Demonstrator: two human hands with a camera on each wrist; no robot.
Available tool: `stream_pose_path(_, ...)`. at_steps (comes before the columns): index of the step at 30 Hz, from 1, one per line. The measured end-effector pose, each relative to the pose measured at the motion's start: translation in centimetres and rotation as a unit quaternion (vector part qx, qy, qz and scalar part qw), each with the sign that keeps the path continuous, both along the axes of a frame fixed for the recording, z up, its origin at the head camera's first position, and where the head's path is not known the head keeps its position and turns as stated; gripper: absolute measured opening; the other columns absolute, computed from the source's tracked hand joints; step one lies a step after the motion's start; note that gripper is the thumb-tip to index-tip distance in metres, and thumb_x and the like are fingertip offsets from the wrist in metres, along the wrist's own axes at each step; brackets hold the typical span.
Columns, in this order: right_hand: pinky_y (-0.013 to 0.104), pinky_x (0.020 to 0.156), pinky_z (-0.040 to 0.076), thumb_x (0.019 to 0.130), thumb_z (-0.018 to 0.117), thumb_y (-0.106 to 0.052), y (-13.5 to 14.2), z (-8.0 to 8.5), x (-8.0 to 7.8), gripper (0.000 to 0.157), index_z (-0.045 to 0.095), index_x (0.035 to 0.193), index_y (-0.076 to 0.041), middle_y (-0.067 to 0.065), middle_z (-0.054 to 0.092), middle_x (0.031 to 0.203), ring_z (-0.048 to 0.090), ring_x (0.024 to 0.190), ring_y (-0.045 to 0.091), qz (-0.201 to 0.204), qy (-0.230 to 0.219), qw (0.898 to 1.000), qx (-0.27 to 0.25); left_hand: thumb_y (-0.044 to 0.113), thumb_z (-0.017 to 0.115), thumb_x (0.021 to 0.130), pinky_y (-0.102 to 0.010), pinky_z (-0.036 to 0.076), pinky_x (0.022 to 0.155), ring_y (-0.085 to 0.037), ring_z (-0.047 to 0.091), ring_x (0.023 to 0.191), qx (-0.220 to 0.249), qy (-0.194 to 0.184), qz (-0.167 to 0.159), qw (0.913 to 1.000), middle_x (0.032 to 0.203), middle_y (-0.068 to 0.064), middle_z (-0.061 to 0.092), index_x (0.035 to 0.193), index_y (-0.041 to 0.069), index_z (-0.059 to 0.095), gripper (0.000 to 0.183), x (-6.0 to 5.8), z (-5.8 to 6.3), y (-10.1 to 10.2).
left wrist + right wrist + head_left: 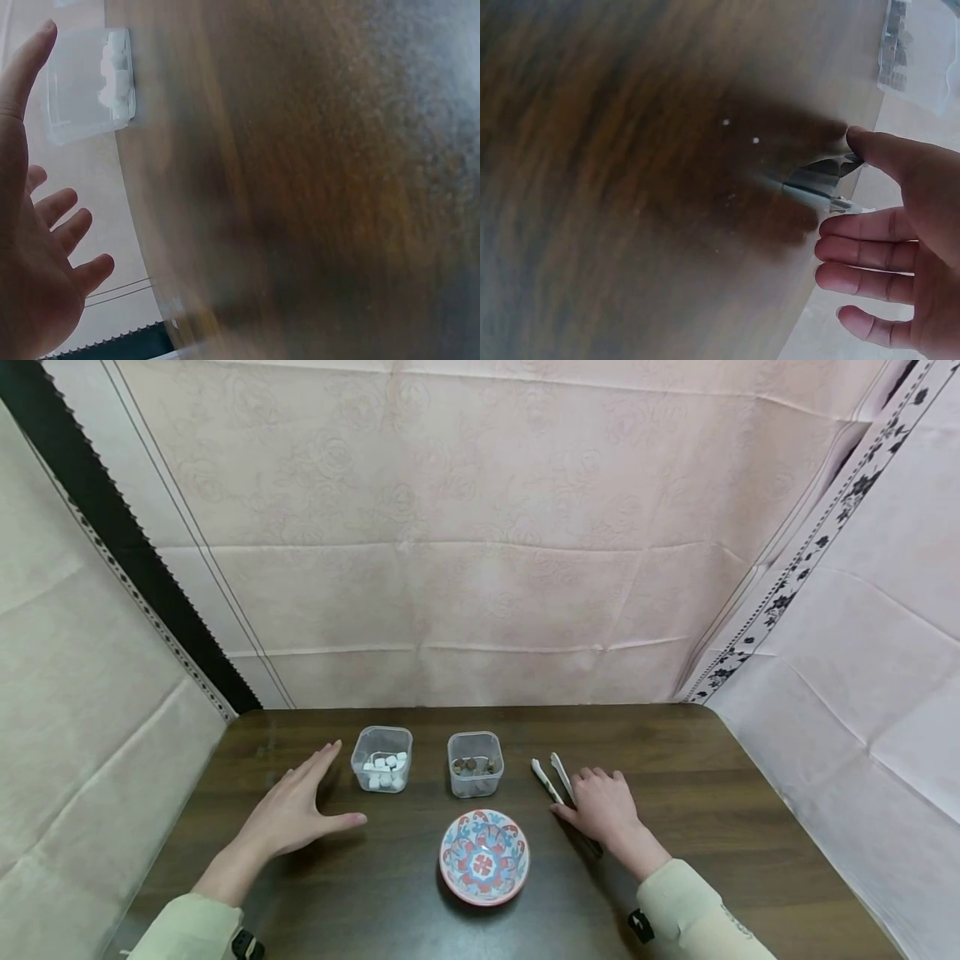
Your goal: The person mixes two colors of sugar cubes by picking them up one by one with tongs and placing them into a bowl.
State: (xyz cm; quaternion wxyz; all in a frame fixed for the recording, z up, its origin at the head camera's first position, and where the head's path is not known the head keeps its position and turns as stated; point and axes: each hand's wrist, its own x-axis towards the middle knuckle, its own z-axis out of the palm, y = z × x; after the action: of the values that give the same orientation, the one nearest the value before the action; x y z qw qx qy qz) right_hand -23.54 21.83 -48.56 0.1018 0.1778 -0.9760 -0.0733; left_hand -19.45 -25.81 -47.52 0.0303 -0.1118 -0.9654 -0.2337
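My right hand (603, 810) is low over the metal tongs (547, 782), which lie on the table with white tips pointing away. In the right wrist view, the thumb and fingers are spread on either side of the tongs (814, 180), with a gap between them. My left hand (288, 817) hovers over the table at the left, fingers extended and thumb spread wide, holding nothing. Just beyond its thumb stands a clear plastic container (381, 739) with several white cubes (386, 770). The left wrist view also shows this container (75, 82) past the thumb.
A second clear container (475, 744) holds small brownish pieces (471, 765). In front of it sits a small round dish (483, 860) with a red and blue pattern. The dark wooden table (360, 910) is bordered by pale cloth (480, 602) at the back and sides.
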Motion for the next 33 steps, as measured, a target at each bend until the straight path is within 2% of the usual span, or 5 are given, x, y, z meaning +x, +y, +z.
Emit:
stream_pose_path(9,0.048,0.065,0.052,0.088,0.084,-0.042,0.5,-0.4,-0.1,0.041,0.063,0.078,-0.008,0.008,0.065,0.079,0.066,0.074,0.031,0.03,0.038,0.999,-0.024,0.072,0.082,0.081,-0.076,0.031,0.118,-0.053,0.034,0.152,-0.001,0.005,0.001,1.0,0.171,-0.025,0.03,0.172,0.013,0.019,0.125,0.2,-0.1,0.1)
stream_pose_path(15,0.047,0.062,0.051,0.09,0.081,-0.034,0.9,-0.4,-0.3,0.035,0.06,0.075,-0.011,0.004,0.06,0.074,0.06,0.066,0.027,0.04,0.025,0.997,-0.058,0.073,0.081,0.081,-0.078,0.032,0.116,-0.054,0.035,0.152,-0.001,0.002,0.001,1.0,0.171,-0.025,0.029,0.172,0.012,0.019,0.126,0.4,-0.2,0.2)
stream_pose_path(21,0.039,0.054,0.043,0.089,0.082,-0.031,1.3,0.1,-0.5,0.033,0.058,0.074,-0.013,-0.001,0.049,0.07,0.049,0.058,0.02,0.046,0.011,0.992,-0.114,0.076,0.08,0.08,-0.077,0.032,0.117,-0.054,0.036,0.151,0.0,0.009,-0.001,1.0,0.171,-0.025,0.03,0.172,0.013,0.02,0.127,0.5,-0.3,0.2)
stream_pose_path(26,0.032,0.051,0.039,0.09,0.081,-0.031,1.3,1.3,-0.7,0.028,0.063,0.078,-0.013,-0.004,0.048,0.072,0.043,0.057,0.014,0.036,-0.018,0.985,-0.167,0.077,0.079,0.08,-0.077,0.034,0.116,-0.053,0.037,0.151,0.001,0.014,-0.002,0.9999,0.171,-0.025,0.031,0.172,0.012,0.02,0.127,0.5,-0.4,0.1)
stream_pose_path(33,0.033,0.058,0.046,0.091,0.084,-0.031,1.0,3.6,-0.4,0.022,0.07,0.087,-0.015,-0.005,0.056,0.078,0.052,0.066,0.011,0.034,-0.037,0.966,-0.255,0.078,0.078,0.079,-0.075,0.033,0.117,-0.054,0.038,0.15,-0.003,0.02,-0.004,0.9998,0.17,-0.025,0.032,0.171,0.012,0.021,0.127,0.5,-0.6,0.2)
